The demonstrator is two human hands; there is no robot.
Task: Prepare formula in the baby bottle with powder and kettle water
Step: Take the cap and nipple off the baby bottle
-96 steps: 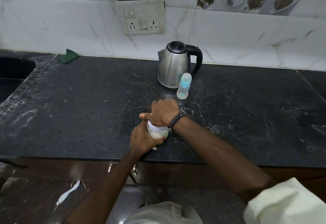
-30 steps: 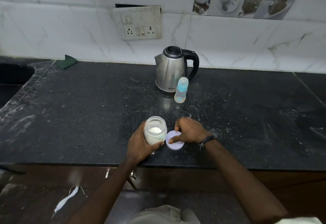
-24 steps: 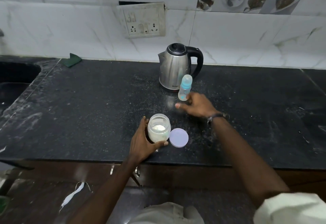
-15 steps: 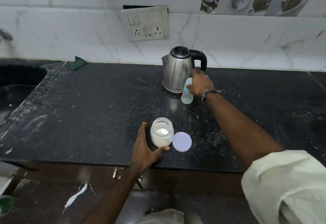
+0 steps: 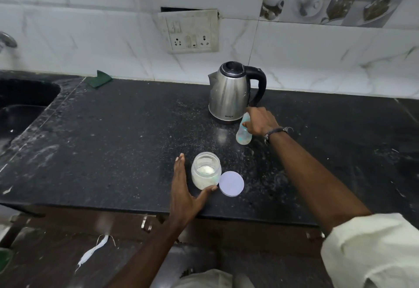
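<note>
Right hand: your right hand [image 5: 260, 121] is curled round the upper part of the baby bottle [image 5: 243, 136], fingers wrapped over its blue top; a dark band sits on the wrist.
Baby bottle: held tilted, its base still near or on the counter [image 5: 113, 140], just at 4 o'clock of the kettle [image 5: 229, 92].
Left hand: your left hand [image 5: 183, 188] lies spread with straight fingers beside the powder jar [image 5: 205, 171], the thumb tip touching the jar's near side.
Powder jar: open, white powder inside, at 6 o'clock of the kettle, near the counter's front edge.
Lid [image 5: 231, 183]: flat on the counter, touching the jar at its 4 o'clock.
Kettle: upright by the back wall, handle pointing to 3 o'clock.
Socket panel [image 5: 190, 31]: on the wall at 11 o'clock of the kettle.
Green cloth [image 5: 98, 79]: far at 9 o'clock of the kettle, by the sink [image 5: 20, 104].
</note>
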